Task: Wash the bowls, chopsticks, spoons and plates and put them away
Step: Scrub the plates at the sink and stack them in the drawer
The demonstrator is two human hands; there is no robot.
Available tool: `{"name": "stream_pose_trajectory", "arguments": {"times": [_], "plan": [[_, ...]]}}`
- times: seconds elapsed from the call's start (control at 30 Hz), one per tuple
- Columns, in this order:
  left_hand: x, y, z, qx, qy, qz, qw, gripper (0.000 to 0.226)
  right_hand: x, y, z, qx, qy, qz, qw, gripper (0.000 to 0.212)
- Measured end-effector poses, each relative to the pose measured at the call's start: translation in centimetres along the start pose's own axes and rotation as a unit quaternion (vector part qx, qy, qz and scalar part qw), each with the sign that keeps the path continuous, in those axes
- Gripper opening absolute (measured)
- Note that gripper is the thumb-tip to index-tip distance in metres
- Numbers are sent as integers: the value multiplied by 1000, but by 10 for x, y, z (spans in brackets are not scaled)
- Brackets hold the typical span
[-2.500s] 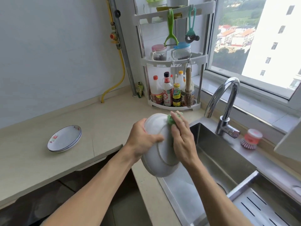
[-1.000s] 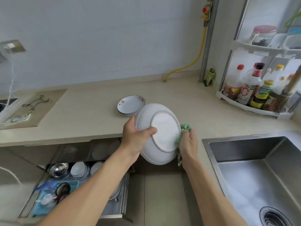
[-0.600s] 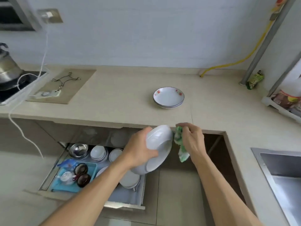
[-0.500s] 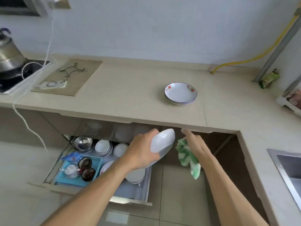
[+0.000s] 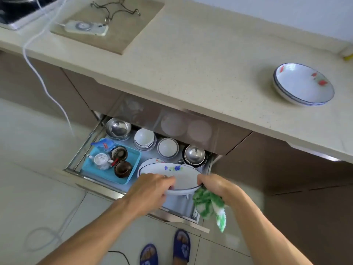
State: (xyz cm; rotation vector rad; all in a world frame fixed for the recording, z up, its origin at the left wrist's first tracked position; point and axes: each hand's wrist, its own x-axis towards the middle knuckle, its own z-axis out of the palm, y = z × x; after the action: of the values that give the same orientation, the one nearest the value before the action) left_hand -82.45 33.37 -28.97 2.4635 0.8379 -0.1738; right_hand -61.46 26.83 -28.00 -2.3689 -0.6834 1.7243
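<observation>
Left hand gripping the near left rim of a white shallow plate with a thin blue edge line and a small blue-and-green flower print, thumb over the rim, fingers curled beneath. Right hand holding the plate's near right rim while also clutching a green-and-white dishcloth, which hangs down below the wrist. Plate held roughly level between both hands, above the near right part of an open pull-out metal drawer under the beige speckled countertop. Just beyond and under the held plate, edge of another white plate with a red-touched pattern lying in the drawer.

Farther back in the drawer: stack of small white bowls, single white bowl, steel bowl at the far left, steel bowl at the far right. At the drawer's left, a light-blue plastic tray holding a small white teapot and two dark brown cups. Blue packet at the tray's far edge with a red mark, too blurred to read.

On the countertop at the far right, well apart from the hands, two stacked white plates with blue rims and red flowers. Far left on the countertop, a tan board carrying a white phone-like device on a white cable. No legible writing anywhere. Blue slippers on the tiled floor at the near edge.
</observation>
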Motion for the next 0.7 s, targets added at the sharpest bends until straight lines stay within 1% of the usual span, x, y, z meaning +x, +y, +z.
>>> {"name": "stream_pose_trajectory", "arguments": {"times": [0.03, 0.07, 0.1, 0.13, 0.2, 0.27, 0.33, 0.4, 0.43, 0.47, 0.5, 0.53, 0.63, 0.7], "plan": [[2, -17, 8, -23, -25, -24, 999, 26, 14, -4, 9, -24, -2, 1, 1000, 21], [3, -32, 13, -62, -52, -58, 995, 48, 28, -7, 18, -38, -6, 3, 999, 21], [4, -47, 19, -106, -54, -90, 989, 66, 41, -9, 26, -46, -8, 2, 999, 21], [4, -61, 25, -134, -40, -129, 982, 72, 54, -11, 34, -50, -8, 1, 999, 21], [9, -91, 45, -129, -18, -221, 967, 55, 81, -13, 47, -70, -4, 2, 998, 22], [14, -113, 68, -132, -25, -301, 944, 38, 104, -15, 56, -80, -1, 3, 997, 25], [20, -133, 94, -229, -44, -351, 907, 22, 127, -15, 65, -92, -1, 3, 996, 27], [29, -148, 116, -338, -40, -386, 858, 13, 150, -15, 74, -97, 0, 1, 995, 28], [34, -152, 123, -370, -29, -401, 837, 11, 159, -14, 78, -97, 1, 1, 995, 29], [40, -158, 130, -379, -18, -413, 828, 8, 168, -14, 82, -98, 1, 4, 995, 29], [47, -167, 143, -379, -7, -421, 824, 6, 183, -13, 90, -99, -3, 4, 995, 30], [50, -172, 148, -367, -2, -423, 828, 8, 189, -14, 94, -102, -5, 3, 995, 31], [63, -200, 177, -352, -16, -433, 830, 7, 222, -12, 110, -116, -11, 1, 993, 31], [69, -216, 195, -349, -22, -442, 826, 12, 245, -9, 122, -121, -14, 3, 992, 29]]}}
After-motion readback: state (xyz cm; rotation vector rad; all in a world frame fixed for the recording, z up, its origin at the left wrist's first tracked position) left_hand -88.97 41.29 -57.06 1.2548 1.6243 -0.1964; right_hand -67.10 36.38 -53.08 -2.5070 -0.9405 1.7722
